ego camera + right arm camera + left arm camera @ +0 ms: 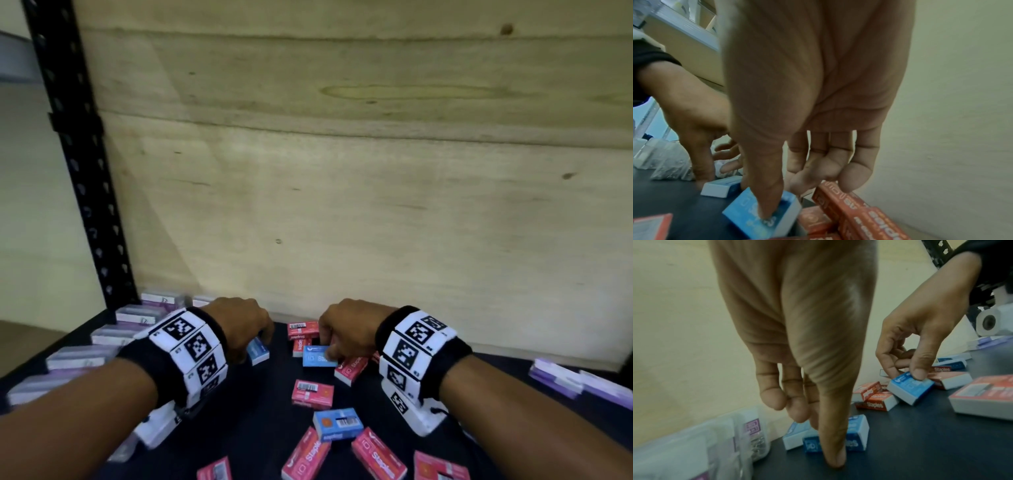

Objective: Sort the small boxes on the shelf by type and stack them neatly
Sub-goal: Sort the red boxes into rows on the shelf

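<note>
Small staple boxes, red and blue, lie scattered on the dark shelf (263, 411). My right hand (334, 349) pinches a blue box (315, 360) with the thumb on top and a finger at its far end. That box (748, 224) is tilted and leans on red boxes (859, 216). My left hand (253, 329) reaches down over another blue box (260, 353). In the left wrist view the thumb stands in front of this box (857, 434) and the fingers (797, 415) behind it. More red boxes (312, 394) and one blue box (337, 425) lie nearer to me.
A row of clear boxes with purple labels (102, 353) runs along the left side of the shelf. More purple boxes (579, 380) lie at the right. A plywood back wall (342, 171) closes the shelf, and a black perforated post (78, 154) stands at the left.
</note>
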Demonstrator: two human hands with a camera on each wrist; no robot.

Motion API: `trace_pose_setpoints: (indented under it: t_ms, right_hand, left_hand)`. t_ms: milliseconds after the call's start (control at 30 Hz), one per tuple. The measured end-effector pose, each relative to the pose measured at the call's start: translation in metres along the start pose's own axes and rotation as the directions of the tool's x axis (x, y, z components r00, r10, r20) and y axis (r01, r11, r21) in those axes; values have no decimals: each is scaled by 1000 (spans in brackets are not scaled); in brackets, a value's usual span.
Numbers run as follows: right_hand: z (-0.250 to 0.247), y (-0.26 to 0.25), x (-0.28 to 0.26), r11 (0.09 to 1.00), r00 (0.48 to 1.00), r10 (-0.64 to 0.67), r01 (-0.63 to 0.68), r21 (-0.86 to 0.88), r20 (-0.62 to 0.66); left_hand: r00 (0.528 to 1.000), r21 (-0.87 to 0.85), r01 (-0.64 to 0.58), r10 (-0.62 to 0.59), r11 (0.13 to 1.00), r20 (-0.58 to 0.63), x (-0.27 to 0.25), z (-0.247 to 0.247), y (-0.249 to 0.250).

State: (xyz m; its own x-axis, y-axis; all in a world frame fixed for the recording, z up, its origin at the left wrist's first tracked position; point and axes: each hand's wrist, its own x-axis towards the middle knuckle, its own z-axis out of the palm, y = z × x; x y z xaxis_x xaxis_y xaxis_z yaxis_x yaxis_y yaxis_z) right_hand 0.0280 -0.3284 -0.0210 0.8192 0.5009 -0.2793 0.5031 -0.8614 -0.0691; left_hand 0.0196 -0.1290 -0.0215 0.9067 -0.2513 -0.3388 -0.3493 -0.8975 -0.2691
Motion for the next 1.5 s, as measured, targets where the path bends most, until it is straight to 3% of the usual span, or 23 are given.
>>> trace_pose_setpoints:
  t_ms: [167,367,567,733,900,1233,1500]
  right_hand:
    - [-4,-1,-6,999,1000,-18,17,30,9]
    - [-22,20,-38,998,999,35,-33,55,-38]
    - [-32,79,-87,976,975,217,-218,-5,-51]
    - [-21,131,-123,933,933,359,-359,8,-26]
    - [-8,172,-143,893,893,450,-450,3,31]
    - [9,198,-135,893,890,445,-449,29,97]
    - [13,201,-135,897,897,437,-441,42,73]
  left_hand:
    - [1000,34,-21,20,999,4,-1,-2,-2]
    - [999,-49,-4,2,999,-43,-18,-19,4]
    - [982,-145,-148,128,978,-138,-15,-59,55]
    - [939,-170,-320,287,932,-190,6,-82,114]
    - [914,-133,-382,353,915,-198,36,-92,165]
    - [914,-96,-381,359,919,-192,85,-94,211]
    - [914,-92,-374,350,923,-205,90,-95,219]
